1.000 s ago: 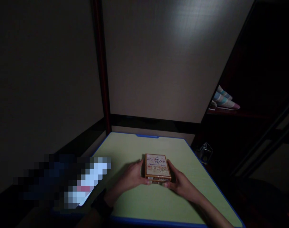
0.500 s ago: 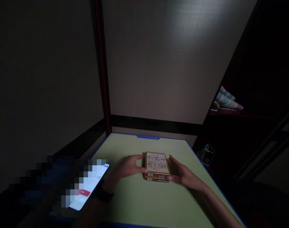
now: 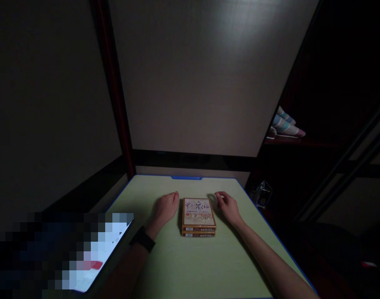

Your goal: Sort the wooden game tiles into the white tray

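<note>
A flat orange-brown box [image 3: 198, 216] with printed characters on its lid lies on a pale green table with a blue rim [image 3: 265, 220]. It looks like a stack of two or three such boxes. My left hand [image 3: 166, 206] rests on the table just left of the box, fingers curled loosely, holding nothing. A dark watch sits on that wrist. My right hand [image 3: 228, 205] rests just right of the box, fingers bent and apart, also holding nothing. Neither hand touches the box.
A lit phone screen [image 3: 98, 253], partly blurred out, lies at the table's left edge. A small clear glass container [image 3: 261, 194] stands off the right side. Folded striped cloth [image 3: 285, 126] lies on a dark shelf at right. Walls and a dark red post [image 3: 113, 91] stand behind.
Both hands have let go of the box and moved out to its sides. The box now lies flat on the table. The view has shifted a little to the right.
</note>
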Demonstrator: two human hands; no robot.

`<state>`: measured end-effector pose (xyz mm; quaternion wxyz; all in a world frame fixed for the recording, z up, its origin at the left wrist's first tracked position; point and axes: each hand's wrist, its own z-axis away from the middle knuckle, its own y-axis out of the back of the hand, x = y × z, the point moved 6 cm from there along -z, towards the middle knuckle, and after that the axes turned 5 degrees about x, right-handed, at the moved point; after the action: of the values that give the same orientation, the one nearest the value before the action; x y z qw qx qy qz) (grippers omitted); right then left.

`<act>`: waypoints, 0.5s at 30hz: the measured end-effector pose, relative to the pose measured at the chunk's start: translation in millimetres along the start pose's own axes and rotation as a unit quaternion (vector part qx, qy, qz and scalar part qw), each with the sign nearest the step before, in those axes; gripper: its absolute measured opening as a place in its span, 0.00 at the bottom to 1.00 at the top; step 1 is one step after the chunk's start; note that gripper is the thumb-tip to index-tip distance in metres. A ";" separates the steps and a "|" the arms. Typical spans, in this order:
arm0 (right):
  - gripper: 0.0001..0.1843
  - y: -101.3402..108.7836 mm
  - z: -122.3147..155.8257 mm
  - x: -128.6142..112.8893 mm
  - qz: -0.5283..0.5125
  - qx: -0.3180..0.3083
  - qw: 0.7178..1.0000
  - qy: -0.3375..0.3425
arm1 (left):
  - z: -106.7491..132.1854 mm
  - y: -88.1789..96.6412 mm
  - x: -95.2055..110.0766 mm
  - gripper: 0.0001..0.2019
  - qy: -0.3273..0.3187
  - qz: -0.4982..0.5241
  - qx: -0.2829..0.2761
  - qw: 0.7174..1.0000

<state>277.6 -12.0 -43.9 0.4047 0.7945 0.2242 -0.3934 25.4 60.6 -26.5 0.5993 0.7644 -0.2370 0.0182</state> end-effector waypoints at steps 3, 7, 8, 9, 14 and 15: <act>0.28 -3.9 9.6 -8.7 0.023 -0.029 0.999 0.020 | 6.2 -7.6 -1.0 0.24 -0.031 -0.040 -0.012 0.999; 0.25 -7.5 16.8 -15.9 0.101 -0.043 0.993 0.051 | 11.2 -10.6 1.7 0.19 -0.051 -0.097 -0.035 0.993; 0.24 -8.4 17.9 -16.7 0.119 -0.047 0.990 0.058 | 12.5 -10.7 3.2 0.17 -0.056 -0.106 -0.043 0.992; 0.23 -9.5 18.8 -17.2 0.132 -0.055 0.988 0.064 | 13.9 -10.5 5.1 0.16 -0.063 -0.112 -0.050 0.990; 0.19 -9.3 19.3 -18.7 0.134 -0.075 0.988 0.035 | 20.6 -8.0 14.5 0.13 -0.090 -0.106 -0.057 0.989; 0.19 -7.8 19.0 -19.6 0.132 -0.071 0.988 0.021 | 21.3 -7.9 15.3 0.14 -0.093 -0.103 -0.057 0.989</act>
<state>252.4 -23.9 -38.6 0.5034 0.7947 0.1529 -0.3028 36.6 37.1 -34.9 0.6162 0.7474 -0.2125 -0.1282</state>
